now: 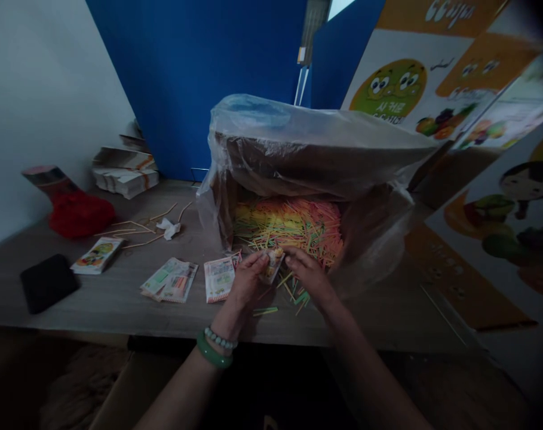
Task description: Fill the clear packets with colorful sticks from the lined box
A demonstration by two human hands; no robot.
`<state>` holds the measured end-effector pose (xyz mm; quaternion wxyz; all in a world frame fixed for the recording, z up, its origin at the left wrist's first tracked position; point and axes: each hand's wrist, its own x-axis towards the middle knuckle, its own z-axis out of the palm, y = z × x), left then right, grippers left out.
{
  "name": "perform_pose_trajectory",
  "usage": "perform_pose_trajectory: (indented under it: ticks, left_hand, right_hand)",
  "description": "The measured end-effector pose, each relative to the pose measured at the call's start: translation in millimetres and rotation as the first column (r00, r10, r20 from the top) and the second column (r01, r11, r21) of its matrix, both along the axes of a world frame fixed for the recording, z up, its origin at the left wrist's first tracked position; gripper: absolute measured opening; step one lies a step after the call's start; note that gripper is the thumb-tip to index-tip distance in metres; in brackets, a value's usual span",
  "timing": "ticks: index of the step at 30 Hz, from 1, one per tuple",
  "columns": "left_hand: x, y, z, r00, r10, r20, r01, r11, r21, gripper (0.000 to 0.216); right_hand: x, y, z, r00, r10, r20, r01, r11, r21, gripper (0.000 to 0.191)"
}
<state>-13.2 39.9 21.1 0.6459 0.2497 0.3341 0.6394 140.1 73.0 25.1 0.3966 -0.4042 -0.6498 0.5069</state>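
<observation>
My left hand (248, 276) is closed on a small printed packet (273, 266), its thumb lying across the front. At the packet's upper right edge, the fingertips of my right hand (310, 276) are closed; whether they pinch the edge is hard to see. Just beyond both hands, a cardboard box lined with a clear plastic bag (325, 128) lies open toward me. Inside is a heap of thin coloured sticks (289, 224) in yellow, green, orange and pink. Some loose sticks (266, 311) have spilled onto the table. Beside my left hand lies another printed packet (218, 279).
Further left lie printed packets (171, 279), a white printed pack (96, 255), a black flat object (49, 283), a red bundle (80, 212) and crumpled tissue (168, 229). Stacked cartons (125, 173) stand behind. Printed boxes (490, 263) border the table (119, 310) on the right.
</observation>
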Motion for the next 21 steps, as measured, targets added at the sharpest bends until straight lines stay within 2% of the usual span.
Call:
perform_pose_trajectory:
  ticks: [3,7,11,13,17,21]
  left_hand:
    - [-1,-3,3.3,1.0,-0.017,0.0,0.017,1.0,0.002,0.035]
    - [-7,-9,3.4,1.0,0.0,-0.029,0.001,1.0,0.024,0.042]
    - [-14,-20,0.5,0.987,-0.081,-0.138,0.083,0.996,0.013,0.044]
    - [-16,-27,-0.7,0.978,-0.077,-0.192,0.083,0.996,0.022,0.041]
    - [-27,-46,3.7,0.931,0.044,-0.362,0.0,0.993,0.121,0.036]
    - [-64,-67,16.4,0.855,0.172,-0.489,-0.11,0.982,0.152,0.026]
  right_hand:
    - [-9,-8,-9.5,0.995,-0.087,-0.045,0.087,0.996,-0.015,0.021]
    - [-15,-10,-10.5,0.973,-0.185,-0.135,0.193,0.98,0.048,0.019]
    - [-18,-15,-8.7,0.987,-0.128,-0.095,0.139,0.984,0.115,0.015]
    - [-22,-20,-10.4,0.993,-0.092,-0.071,0.102,0.982,0.158,0.012]
    - [-39,-37,-13.9,0.999,-0.032,-0.037,0.038,0.986,0.164,0.012]
    - [-59,-51,-19.8,0.994,0.102,0.05,-0.105,0.993,0.058,0.015]
